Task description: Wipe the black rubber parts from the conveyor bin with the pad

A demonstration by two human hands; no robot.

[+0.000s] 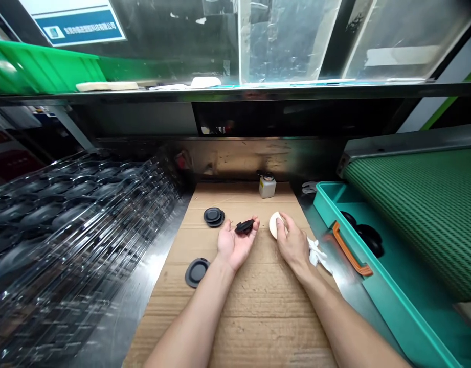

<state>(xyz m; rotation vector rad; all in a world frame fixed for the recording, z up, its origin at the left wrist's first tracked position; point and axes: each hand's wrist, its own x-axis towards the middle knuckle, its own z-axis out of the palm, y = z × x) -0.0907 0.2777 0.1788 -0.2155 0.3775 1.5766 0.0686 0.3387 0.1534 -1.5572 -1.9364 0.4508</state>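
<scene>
My left hand (235, 241), palm up, has its fingers curled round a small black plastic part (244, 227) above the cardboard. A short way to the right, my right hand (292, 240) grips a round off-white pad (275, 225) between thumb and fingers. The pad and the black part are apart. Left of my left hand lie round black discs (214, 216), one overlapping another. Nearer to me, another black disc (197, 272) rests flat beside my left forearm. A crumpled white cloth (318, 255) lies by my right wrist.
Cardboard (266, 327) covers the bench. A small square bottle (267, 186) stands at its back. Stacked clear trays (85, 230) fill the left. On the right, a teal bin (396, 301) with black parts sits beside a green conveyor belt (427, 194). A shelf (254, 94) crosses above, carrying a green crate (43, 69).
</scene>
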